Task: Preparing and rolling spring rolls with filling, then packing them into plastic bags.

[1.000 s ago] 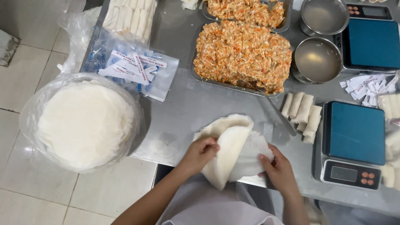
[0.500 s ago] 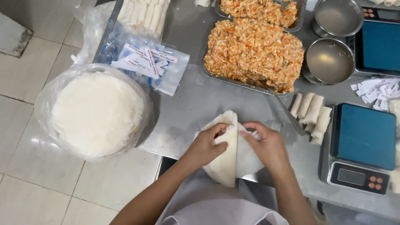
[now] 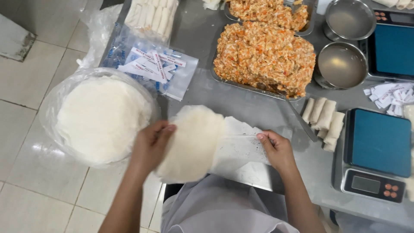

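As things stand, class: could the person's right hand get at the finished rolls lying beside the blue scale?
Probably yes. The right hand rests on a wrapper sheet, and only bare steel table lies between it and the rolls. A utensil handle lies near the path but looks low.

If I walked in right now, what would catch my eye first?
Most likely the big heap of orange filling on its metal tray at top centre. Next, the left hand lifting a round white wrapper near the table's front edge, with the bagged stack of wrappers to its left. The right hand presses a flat sheet onto the table.
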